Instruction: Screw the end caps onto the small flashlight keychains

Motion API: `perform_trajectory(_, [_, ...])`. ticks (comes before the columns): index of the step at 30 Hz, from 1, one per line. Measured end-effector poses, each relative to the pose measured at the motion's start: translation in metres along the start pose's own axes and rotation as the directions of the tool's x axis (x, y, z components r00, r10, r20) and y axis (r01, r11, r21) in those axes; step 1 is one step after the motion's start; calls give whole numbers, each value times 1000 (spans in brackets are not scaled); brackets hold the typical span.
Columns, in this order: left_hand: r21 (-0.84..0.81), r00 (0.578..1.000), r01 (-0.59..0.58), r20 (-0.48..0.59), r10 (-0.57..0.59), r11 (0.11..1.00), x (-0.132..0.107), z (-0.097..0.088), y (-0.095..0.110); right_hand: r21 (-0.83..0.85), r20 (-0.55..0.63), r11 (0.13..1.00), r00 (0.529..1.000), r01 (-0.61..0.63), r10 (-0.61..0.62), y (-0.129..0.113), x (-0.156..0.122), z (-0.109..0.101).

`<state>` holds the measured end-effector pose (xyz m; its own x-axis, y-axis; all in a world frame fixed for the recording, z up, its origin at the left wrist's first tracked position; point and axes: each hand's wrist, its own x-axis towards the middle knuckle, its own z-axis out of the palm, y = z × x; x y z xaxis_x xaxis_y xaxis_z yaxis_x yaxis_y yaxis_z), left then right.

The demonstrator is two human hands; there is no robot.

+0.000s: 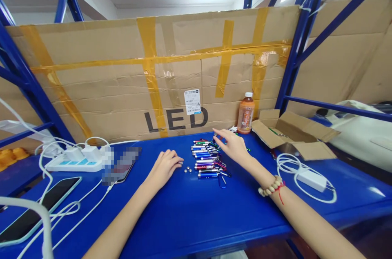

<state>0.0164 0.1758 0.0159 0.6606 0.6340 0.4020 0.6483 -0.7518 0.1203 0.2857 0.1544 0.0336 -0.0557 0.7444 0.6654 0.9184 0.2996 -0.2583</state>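
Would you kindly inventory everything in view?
tubes: several, multicoloured, centre
discs: three, silvery, centre
bottle: one, orange, rear
box: one, brown, right
adapter: one, white, right
bundle: one, whitish, right
power strip: one, white, left
cables: several, white, sides
phones: two, dark, left
cardboard: several, brown, back
tape: several, yellow, back
tabletop: one, blue, below
posts: several, blue, sides
lumps: several, orange, left
bracelet: one, beige, right wrist
left hand: one, beside discs
right hand: one, beside tubes

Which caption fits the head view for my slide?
Left hand beside small silver pieces, right hand near coloured metallic tubes on a blue table.
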Motion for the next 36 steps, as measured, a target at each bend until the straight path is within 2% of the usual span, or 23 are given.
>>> perform_trajectory(3, [-129,985,147,-67,-157,981,1,-5,4,39,-119,998,991,-52,56,5,1,-5])
perform_trajectory(6, [-358,942,287,-63,-330,888,4,-5,14,108,-180,987,974,-117,135,8,2,-8])
perform_trajectory(8, [-492,930,308,-26,-367,814,9,-1,25,128,-163,980,972,-150,170,12,3,-8])
perform_trajectory(10, [-587,940,275,-3,-341,761,17,2,37,184,-115,965,971,-187,210,17,5,-8])
perform_trajectory(13, [-675,954,241,34,-296,698,33,6,57,426,35,875,970,-232,240,20,5,-6])
perform_trajectory(15, [-726,959,245,86,-269,643,44,10,70,615,239,742,960,-268,148,17,3,-6])
perform_trajectory(17, [-759,966,240,128,-224,605,55,17,81,713,441,617,897,-332,-27,10,0,-5])
perform_trajectory(18, [-771,967,246,151,-207,588,60,21,85,729,500,586,860,-355,-100,6,-1,-4])
perform_trajectory(19, [-781,966,249,157,-206,573,64,25,89,733,527,575,837,-363,-144,2,-2,-4])
perform_trajectory(20, [-784,968,240,146,-206,572,67,30,92,731,526,585,836,-351,-156,-1,-2,-3])
perform_trajectory(22, [-761,974,201,90,-207,616,71,37,94,693,462,665,880,-278,-113,-2,-1,-3])
perform_trajectory(23, [-730,977,178,53,-204,660,71,40,93,635,413,737,908,-231,-71,-1,0,-3])
perform_trajectory(25, [-634,981,143,-13,-195,760,67,41,86,356,334,915,940,-190,65,6,2,-6])
perform_trajectory(26, [-581,981,130,-45,-190,804,64,40,80,169,298,963,942,-211,155,11,2,-8])
perform_trajectory(27, [-528,981,120,-66,-181,841,60,39,73,-6,266,967,932,-255,247,17,2,-10])
perform_trajectory(29, [-454,981,125,-74,-177,882,49,34,57,-236,228,906,886,-353,404,29,0,-12])
perform_trajectory(34, [-382,970,184,-78,-230,906,20,27,19,-376,265,790,761,-484,592,42,-5,-9])
perform_trajectory(35, [-375,967,190,-86,-238,908,15,27,14,-384,252,778,754,-497,606,39,-5,-8])
perform_trajectory(36, [-372,964,196,-96,-247,907,12,27,12,-363,226,787,772,-498,593,35,-5,-6])
